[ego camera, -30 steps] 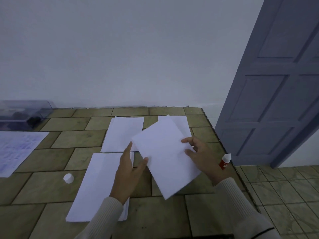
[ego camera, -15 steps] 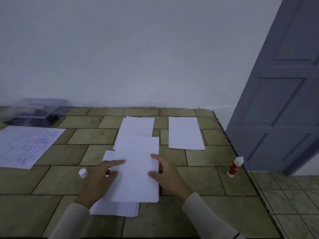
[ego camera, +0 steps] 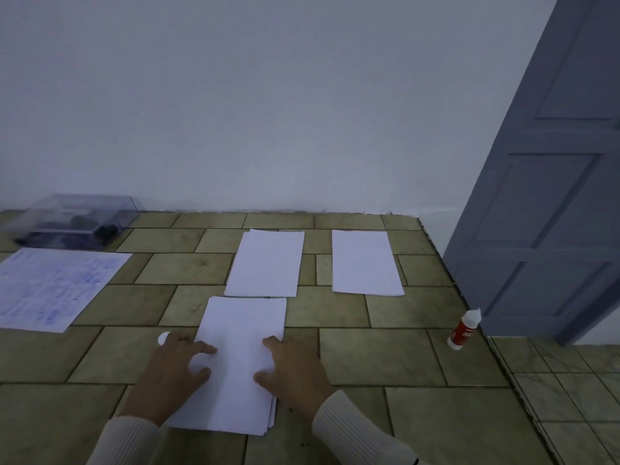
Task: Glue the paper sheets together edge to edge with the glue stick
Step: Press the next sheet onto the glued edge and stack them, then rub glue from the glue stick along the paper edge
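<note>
A stack of white paper sheets [ego camera: 240, 333] lies on the tiled surface in front of me. My left hand [ego camera: 171, 367] rests flat on its left edge, and my right hand [ego camera: 295, 367] rests flat on its right edge, fingers spread. Just beyond the stack lies a second white sheet [ego camera: 266, 263], almost touching its far edge. A third white sheet [ego camera: 365, 261] lies apart to the right. The glue stick [ego camera: 464, 328], white with a red label, stands uncapped near the surface's right edge. Its white cap [ego camera: 163, 337] lies beside my left hand.
A printed sheet with blue text [ego camera: 53, 286] lies at the left. Behind it stands a clear plastic box [ego camera: 77, 221] against the white wall. A grey-blue door [ego camera: 550, 196] is at the right, past the edge of the tiled surface [ego camera: 453, 283].
The sheet I held in the air a second ago now lies on top of the near stack. Both hands came down onto it and now press its edges.
</note>
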